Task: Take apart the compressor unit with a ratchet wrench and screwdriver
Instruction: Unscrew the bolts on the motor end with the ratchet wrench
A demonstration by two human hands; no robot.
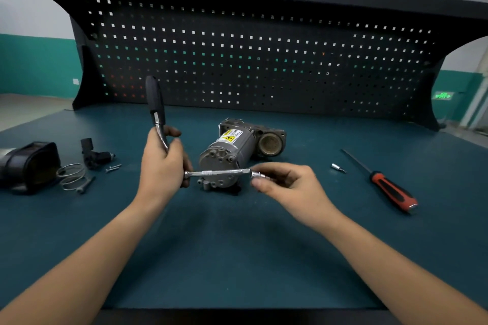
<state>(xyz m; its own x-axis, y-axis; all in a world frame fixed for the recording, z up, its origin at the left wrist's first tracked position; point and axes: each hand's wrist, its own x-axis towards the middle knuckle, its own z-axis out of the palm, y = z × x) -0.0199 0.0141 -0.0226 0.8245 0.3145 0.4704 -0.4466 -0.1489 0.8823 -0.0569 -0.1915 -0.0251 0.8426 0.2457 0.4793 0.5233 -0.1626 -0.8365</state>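
Note:
The grey compressor unit (232, 152) lies on its side mid-bench, its bolted end cap facing me and a yellow warning label on top. My left hand (161, 166) grips the ratchet wrench (156, 107), whose black handle points up. A silver extension bar (219, 173) runs horizontally from that hand across the front of the end cap. My right hand (287, 183) pinches the small socket (260, 174) at the bar's right end. A red-and-black screwdriver (388, 188) lies on the mat to the right, untouched.
A loose bit socket (338, 167) lies left of the screwdriver. At the left sit a black cover (26, 166), a wire spring (72, 175), a black fitting (93, 154) and loose bolts (113, 167). A black pegboard (250, 60) backs the green mat (237, 245).

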